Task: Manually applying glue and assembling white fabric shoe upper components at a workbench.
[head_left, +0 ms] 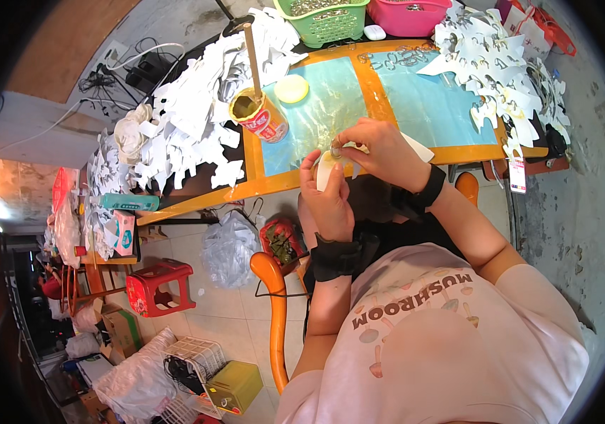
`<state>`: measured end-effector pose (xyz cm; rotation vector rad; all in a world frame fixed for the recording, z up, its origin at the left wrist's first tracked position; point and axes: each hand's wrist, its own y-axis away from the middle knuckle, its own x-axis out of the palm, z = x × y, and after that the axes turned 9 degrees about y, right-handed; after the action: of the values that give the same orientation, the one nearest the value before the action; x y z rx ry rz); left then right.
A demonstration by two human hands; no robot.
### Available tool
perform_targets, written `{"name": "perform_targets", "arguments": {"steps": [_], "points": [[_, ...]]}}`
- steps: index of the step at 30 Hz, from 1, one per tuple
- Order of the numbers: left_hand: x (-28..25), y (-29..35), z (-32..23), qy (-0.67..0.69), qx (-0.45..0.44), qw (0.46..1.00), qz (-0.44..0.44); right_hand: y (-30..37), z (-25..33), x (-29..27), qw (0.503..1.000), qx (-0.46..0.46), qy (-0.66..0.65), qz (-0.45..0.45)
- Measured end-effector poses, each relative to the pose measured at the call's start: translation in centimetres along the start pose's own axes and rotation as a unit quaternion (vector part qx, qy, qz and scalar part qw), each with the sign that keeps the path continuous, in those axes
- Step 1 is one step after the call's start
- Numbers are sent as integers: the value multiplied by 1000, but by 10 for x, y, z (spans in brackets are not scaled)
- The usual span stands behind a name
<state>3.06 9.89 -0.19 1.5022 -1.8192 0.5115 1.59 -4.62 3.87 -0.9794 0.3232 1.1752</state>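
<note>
White piece (324, 177) in hand, right of the open can (266, 122) and nearer the person.
The left hand (329, 205), closer to the can, grips the piece, its long axis apparently pointing away from the body; the right hand (382, 150), farther from the can, pinches a small metal bit (336, 151) at the piece's far, yellowed end.

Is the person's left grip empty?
No, the left grip holds a white piece between thumb and fingers.
</note>
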Motion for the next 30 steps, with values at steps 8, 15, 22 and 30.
{"name": "perform_targets", "arguments": {"steps": [8,15,22,30], "points": [[-1,1,2,-65,40,997,14,-7,-3,2,999,-3,-20,36],[-17,4,8,-323,150,934,22,-16,-35,28,992,-48,69,90],[-29,-37,-33,-606,325,697,202,-17,-33,43,990,-116,50,61],[-39,-71,-40,-544,213,772,250,-18,-30,44,990,-99,34,93]]}}
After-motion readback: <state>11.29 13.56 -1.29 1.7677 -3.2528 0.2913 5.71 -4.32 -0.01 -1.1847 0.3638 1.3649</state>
